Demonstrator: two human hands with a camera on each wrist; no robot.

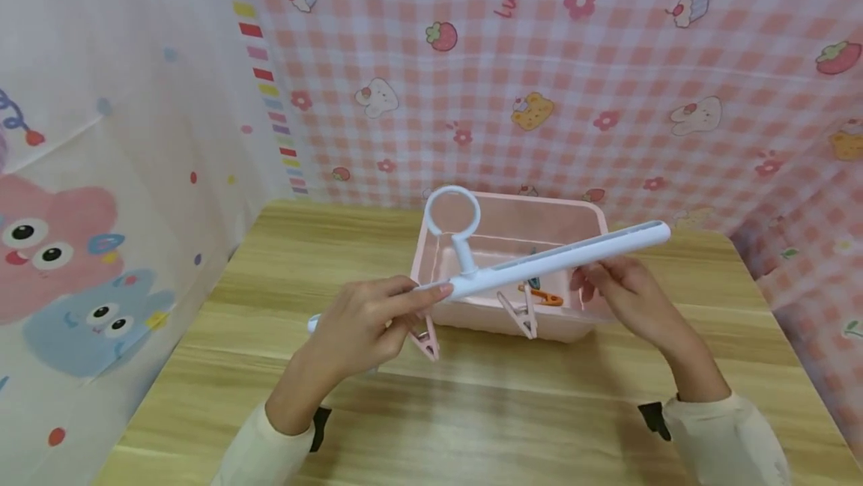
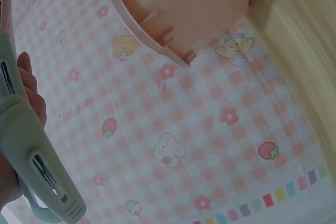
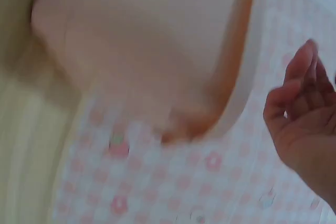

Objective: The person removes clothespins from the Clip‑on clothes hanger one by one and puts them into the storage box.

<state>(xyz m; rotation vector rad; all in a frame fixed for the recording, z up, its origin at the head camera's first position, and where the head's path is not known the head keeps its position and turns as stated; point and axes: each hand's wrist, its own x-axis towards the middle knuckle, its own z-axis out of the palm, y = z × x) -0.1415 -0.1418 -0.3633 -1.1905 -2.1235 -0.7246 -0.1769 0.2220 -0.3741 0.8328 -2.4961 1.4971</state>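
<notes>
A light blue hanger [image 1: 566, 256] with a ring-shaped hook [image 1: 453, 213] is held slanting over a pink plastic basin [image 1: 515, 205]. My left hand [image 1: 364, 321] grips its bar left of the hook; the left wrist view shows the slotted bar [image 2: 47, 174] and fingers [image 2: 32, 90] behind it. Two pink clips, one by the left hand [image 1: 426, 340] and one mid-bar [image 1: 522, 314], hang below. My right hand [image 1: 630, 299] is just under the bar's right part, beside the basin's rim. In the right wrist view its fingers [image 3: 299, 69] bend loosely around nothing.
An orange clip [image 1: 544, 296] and a dark teal clip [image 1: 534, 280] lie in the basin. The basin stands on a wood-grain table [image 1: 472, 426], close to a pink checked cloth backdrop [image 1: 539, 44]. A white printed cloth [image 1: 121, 171] hangs on the left side.
</notes>
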